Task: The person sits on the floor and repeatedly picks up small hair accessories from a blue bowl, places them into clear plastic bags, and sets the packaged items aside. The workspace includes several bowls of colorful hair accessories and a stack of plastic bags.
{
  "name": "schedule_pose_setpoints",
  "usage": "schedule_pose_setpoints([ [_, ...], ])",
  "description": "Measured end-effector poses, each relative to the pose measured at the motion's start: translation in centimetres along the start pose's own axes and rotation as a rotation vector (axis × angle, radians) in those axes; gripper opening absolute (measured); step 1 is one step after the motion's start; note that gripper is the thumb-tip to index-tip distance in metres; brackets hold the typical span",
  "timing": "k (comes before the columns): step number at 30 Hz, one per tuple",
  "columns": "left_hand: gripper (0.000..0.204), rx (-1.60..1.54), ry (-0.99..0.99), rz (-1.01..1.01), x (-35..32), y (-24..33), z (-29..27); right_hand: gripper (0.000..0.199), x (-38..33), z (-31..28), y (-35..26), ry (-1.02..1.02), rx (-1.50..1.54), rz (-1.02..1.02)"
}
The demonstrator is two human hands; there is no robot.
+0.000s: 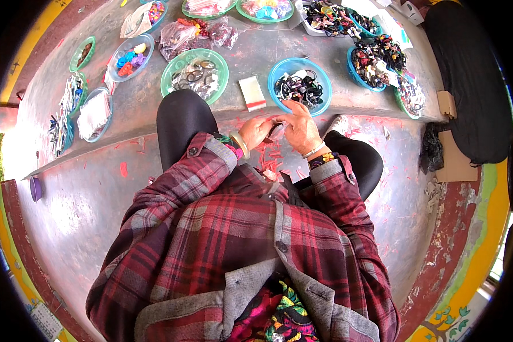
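Note:
My left hand (253, 133) and my right hand (302, 132) meet in front of my lap. Between their fingertips is a small clear plastic packet (277, 132) with something dark in or behind it, too small to name. The left fingers are pinched on it, and the right thumb and fingers hold its other side. Just beyond the right hand stands a round blue basket (276, 67) of black hair ties (298, 88). A white card with a red edge (252, 93) lies left of that basket. Further left is a green basket (166, 73) holding dark rings and small clear packets.
More baskets line the raised ledge (242, 62): a blue basket (145, 39) of colourful pieces at left, a blue basket (356, 74) heaped with hair ties at right. Red scraps (271, 155) litter the floor between my knees. A cardboard piece (457, 159) and black bag (432, 149) lie right.

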State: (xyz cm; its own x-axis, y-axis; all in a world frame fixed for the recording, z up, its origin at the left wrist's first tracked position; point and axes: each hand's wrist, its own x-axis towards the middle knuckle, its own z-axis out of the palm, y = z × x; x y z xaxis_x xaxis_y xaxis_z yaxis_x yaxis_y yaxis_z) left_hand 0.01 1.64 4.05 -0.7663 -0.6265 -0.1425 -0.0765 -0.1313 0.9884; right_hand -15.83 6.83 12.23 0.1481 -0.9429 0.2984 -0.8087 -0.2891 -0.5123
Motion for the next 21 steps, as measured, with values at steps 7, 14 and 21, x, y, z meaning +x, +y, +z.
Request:
schedule_pose_setpoints([
  [7, 0.032, -0.118, -0.005, -0.006, -0.5, 0.9, 0.3, 0.034, -0.4, 0.4, 0.3, -0.078, -0.038, -0.03],
  [14, 0.036, -0.608, 0.056, -0.173, -0.6, 2.4, 0.0, 0.028, -0.6, 0.7, 2.4, -0.069, 0.602, 0.581],
  [21, 0.033, -0.782, 0.075, -0.234, -0.7, 3.3, -0.3, 0.02, -0.7, 0.7, 1.4, -0.141, 0.726, 0.637],
])
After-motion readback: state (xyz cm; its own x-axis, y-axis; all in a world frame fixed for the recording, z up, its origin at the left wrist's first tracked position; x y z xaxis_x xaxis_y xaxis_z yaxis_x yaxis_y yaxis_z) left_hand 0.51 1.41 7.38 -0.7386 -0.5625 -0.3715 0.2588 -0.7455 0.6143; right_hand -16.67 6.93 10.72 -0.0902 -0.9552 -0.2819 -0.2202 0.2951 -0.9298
